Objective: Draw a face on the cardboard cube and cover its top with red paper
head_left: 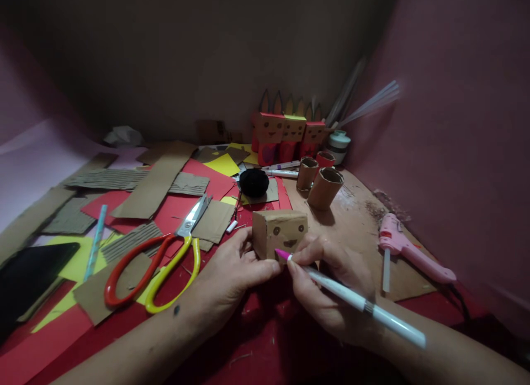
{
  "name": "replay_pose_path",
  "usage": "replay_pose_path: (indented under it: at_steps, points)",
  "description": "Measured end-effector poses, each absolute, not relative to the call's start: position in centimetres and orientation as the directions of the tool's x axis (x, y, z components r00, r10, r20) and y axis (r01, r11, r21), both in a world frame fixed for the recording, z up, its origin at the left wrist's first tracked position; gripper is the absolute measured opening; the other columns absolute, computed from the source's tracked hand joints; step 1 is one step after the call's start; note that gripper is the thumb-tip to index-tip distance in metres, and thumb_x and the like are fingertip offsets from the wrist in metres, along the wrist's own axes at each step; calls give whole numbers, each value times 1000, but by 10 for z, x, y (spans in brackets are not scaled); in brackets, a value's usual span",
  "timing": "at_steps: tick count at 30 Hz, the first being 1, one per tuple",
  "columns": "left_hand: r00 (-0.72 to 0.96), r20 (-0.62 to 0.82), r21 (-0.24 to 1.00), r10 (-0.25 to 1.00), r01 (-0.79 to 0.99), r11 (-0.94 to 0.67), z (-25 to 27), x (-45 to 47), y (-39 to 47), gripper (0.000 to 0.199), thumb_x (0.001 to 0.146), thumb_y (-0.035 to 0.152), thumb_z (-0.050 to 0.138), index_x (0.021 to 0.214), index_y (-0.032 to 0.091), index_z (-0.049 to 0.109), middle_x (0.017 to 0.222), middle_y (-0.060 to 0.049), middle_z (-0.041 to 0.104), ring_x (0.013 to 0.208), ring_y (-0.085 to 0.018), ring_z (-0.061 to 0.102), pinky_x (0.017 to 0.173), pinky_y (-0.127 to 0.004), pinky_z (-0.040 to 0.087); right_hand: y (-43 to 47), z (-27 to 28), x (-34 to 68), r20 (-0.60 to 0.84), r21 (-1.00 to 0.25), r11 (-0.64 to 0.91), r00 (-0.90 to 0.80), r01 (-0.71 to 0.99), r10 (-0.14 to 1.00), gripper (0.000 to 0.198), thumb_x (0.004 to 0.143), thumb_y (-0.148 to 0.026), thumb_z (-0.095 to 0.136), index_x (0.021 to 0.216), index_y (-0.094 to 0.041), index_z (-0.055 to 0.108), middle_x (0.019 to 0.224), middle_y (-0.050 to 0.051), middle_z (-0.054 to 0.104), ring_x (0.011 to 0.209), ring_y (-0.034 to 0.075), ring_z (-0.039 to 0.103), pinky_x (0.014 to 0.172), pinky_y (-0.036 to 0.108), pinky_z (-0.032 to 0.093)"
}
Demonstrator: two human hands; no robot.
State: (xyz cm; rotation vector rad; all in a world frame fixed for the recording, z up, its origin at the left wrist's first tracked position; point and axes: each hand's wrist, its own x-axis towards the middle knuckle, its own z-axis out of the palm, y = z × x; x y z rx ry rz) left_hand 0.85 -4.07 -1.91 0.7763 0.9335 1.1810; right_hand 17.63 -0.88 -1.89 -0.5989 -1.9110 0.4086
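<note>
My left hand grips a small cardboard box by its left side and lower edge, thumb along the bottom front. Two round eyes and a dark mouth are drawn on the box's front. Between the thumb and fingers of my right hand is a white marker with a magenta tip. That tip is at the lower front of the box, left of the mouth; whether it touches cannot be told. Just behind the box sits a ball of black yarn.
Scissors with red and yellow handles lie left among cardboard and coloured paper. A pink glue gun rests at right. Cardboard tubes stand behind the box, with finished box-headed figures and a white jar farther back.
</note>
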Motion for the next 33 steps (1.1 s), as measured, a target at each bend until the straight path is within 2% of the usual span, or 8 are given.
replay_pose_path:
  at_steps: [8,13,23,33]
  points:
    - [127,-173,879,977,-428,211,-20,9,-41,48,73,8,79,117,21,63,134,-9,71,131,-31,62,108,-37,50,-9,-21,177,741,-562,810,-333,168,583,18,84,-7,61,85,-23,54,69,-3,61,53,10,54,48,22,44]
    - [131,-188,880,973,-418,226,-18,9,-41,47,75,10,79,118,19,62,133,-10,71,129,-31,63,108,-38,50,-10,-22,174,723,-581,779,-290,236,627,19,84,-7,61,85,-25,53,67,-3,60,49,9,51,46,22,42]
    - [143,-192,878,971,-418,235,-19,8,-42,50,75,13,82,119,18,61,134,-12,71,128,-31,64,108,-39,50,-10,-23,176,731,-559,772,-259,303,631,17,85,-10,61,83,-24,52,65,-3,58,49,10,52,45,23,42]
    - [126,-203,887,971,-396,237,-17,7,-41,49,74,11,81,119,20,62,133,-9,72,128,-30,64,106,-36,52,-10,-20,176,748,-544,797,-280,262,602,19,83,-7,59,81,-24,50,63,-4,54,47,9,46,45,23,38]
